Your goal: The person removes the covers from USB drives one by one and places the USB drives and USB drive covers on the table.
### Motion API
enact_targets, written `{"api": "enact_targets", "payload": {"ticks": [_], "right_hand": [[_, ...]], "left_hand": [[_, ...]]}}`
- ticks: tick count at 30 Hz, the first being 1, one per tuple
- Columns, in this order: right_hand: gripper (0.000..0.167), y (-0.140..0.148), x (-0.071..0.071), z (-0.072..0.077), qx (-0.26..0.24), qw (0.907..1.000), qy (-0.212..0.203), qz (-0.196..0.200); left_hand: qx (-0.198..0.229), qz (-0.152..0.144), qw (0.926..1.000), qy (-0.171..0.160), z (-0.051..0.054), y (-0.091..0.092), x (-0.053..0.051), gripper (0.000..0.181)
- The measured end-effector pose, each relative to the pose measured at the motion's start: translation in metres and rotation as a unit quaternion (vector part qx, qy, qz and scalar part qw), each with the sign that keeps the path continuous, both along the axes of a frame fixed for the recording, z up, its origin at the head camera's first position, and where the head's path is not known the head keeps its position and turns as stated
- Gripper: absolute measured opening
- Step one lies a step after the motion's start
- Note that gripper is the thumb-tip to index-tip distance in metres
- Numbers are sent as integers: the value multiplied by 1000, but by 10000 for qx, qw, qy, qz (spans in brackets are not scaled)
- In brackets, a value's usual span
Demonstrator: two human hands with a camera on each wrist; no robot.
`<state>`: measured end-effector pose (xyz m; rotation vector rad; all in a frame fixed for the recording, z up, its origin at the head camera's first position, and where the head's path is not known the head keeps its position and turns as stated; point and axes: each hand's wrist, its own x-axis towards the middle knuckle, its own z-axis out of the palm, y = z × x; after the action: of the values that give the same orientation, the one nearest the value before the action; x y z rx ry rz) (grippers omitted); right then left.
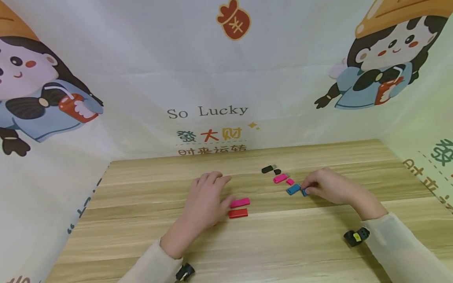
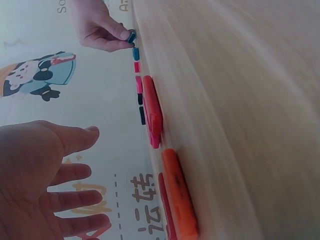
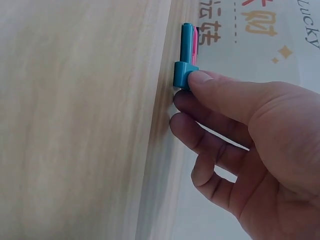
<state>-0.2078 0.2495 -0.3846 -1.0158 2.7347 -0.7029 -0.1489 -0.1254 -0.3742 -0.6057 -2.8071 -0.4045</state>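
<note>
My right hand [image 1: 330,186] pinches a small blue USB stick cap [image 3: 182,75] between thumb and finger, at the end of a blue USB stick [image 1: 293,189]. A pink USB stick [image 1: 280,178] lies beyond that one, its pink cap [image 1: 290,182] at its plug end. Farthest back, a black USB stick [image 1: 267,169] has its black cap [image 1: 277,171] close by. My left hand [image 1: 205,200], fingers spread, is above the table beside a pink bar-shaped stick [image 1: 240,203] and a red one [image 1: 238,213]. The left wrist view also shows an orange stick [image 2: 180,195] and another red stick [image 2: 167,207].
The wood-grain table [image 1: 283,243] runs back to a white printed cloth [image 1: 141,98] that stands behind it and along both sides. Black wrist devices sit at both sleeves, one at the right sleeve [image 1: 400,243].
</note>
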Motion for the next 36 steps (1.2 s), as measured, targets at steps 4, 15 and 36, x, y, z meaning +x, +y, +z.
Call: {"api": "enact_targets", "payload": {"ticks": [4, 15, 36], "right_hand": [[8, -1, 0, 1, 9, 9999, -105, -126], [11, -5, -1, 0, -62, 9990, -196, -406], [7, -19, 6, 11, 1, 9982, 198, -562]], "left_hand": [[25, 16, 10000, 8, 0, -1, 1, 53], [-2, 14, 10000, 85, -1, -3, 1, 52], [13, 73, 10000, 54, -2, -6, 1, 52]]}}
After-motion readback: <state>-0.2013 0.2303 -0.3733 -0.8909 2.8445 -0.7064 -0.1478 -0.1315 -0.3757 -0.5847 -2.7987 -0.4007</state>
